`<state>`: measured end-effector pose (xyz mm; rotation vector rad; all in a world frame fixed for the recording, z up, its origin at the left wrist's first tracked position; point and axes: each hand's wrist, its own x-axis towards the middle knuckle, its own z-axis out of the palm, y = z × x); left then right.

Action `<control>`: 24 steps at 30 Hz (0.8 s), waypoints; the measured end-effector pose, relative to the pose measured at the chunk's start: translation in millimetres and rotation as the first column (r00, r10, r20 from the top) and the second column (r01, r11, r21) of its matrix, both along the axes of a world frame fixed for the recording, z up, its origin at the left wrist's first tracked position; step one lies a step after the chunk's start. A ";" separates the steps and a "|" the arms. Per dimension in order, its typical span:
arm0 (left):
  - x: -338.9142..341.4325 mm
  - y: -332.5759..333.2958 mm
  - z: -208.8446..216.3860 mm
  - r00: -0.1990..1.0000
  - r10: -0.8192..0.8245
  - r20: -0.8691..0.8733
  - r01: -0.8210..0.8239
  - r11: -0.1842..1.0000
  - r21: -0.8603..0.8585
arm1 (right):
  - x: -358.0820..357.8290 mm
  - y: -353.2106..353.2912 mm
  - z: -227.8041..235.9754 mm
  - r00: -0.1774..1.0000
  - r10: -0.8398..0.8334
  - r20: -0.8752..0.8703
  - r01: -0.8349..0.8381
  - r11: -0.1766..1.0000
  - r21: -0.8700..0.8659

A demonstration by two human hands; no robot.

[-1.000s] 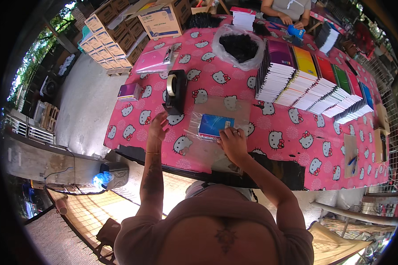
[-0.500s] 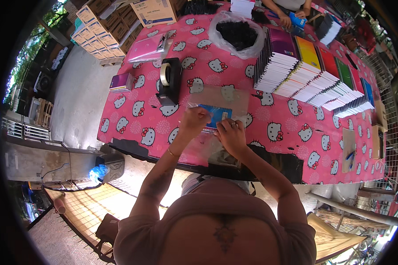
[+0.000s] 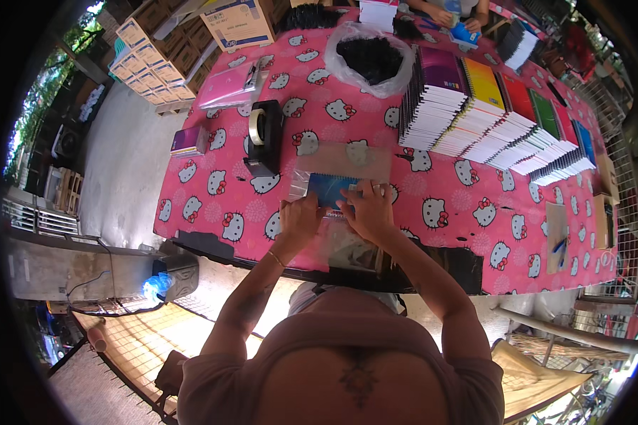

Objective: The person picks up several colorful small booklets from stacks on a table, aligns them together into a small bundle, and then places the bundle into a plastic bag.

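A small blue spiral notebook [image 3: 327, 185] lies on the table before me, its coil along the far edge. Clear plastic [image 3: 299, 185] shows around its left side, apparently a bag over it. My left hand [image 3: 301, 216] is closed at its near left corner, fingers bent against it. Over its right part my right hand [image 3: 368, 209] rests with curled fingers, holding it from that side. A pale clear sheet or bag [image 3: 344, 156] lies flat beneath and beyond it. What the fingertips pinch is partly hidden.
A black tape dispenser [image 3: 265, 142] stands left of centre, near a small notebook stack [image 3: 189, 142] and pink plastic packs [image 3: 227, 86]. Tall notebook stacks [image 3: 468, 106] fill the right. Beyond are a bag of black pieces [image 3: 368, 60] and another person's hands [image 3: 464, 25].
My left hand has come down from above the notebook to its near left corner. My right hand has shifted slightly over its right side. The view has shifted a little.
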<state>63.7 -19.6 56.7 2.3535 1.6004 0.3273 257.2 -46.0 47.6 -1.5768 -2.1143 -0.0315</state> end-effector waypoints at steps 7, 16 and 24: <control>10.4 -12.4 -2.2 0.860 -0.467 0.205 0.289 0.778 0.558 | 63.1 113.1 7.0 0.898 -0.075 -0.433 -0.307 0.598 -0.740; -15.8 13.8 -12.9 0.745 -0.156 0.649 0.173 0.984 0.038 | 80.7 17.0 11.0 0.670 -0.190 -0.717 -0.422 0.697 -0.579; -18.1 35.7 -30.4 0.610 -0.132 0.781 0.426 0.886 -0.183 | 29.4 -6.7 47.5 0.695 -0.239 -0.678 -0.233 0.818 -0.526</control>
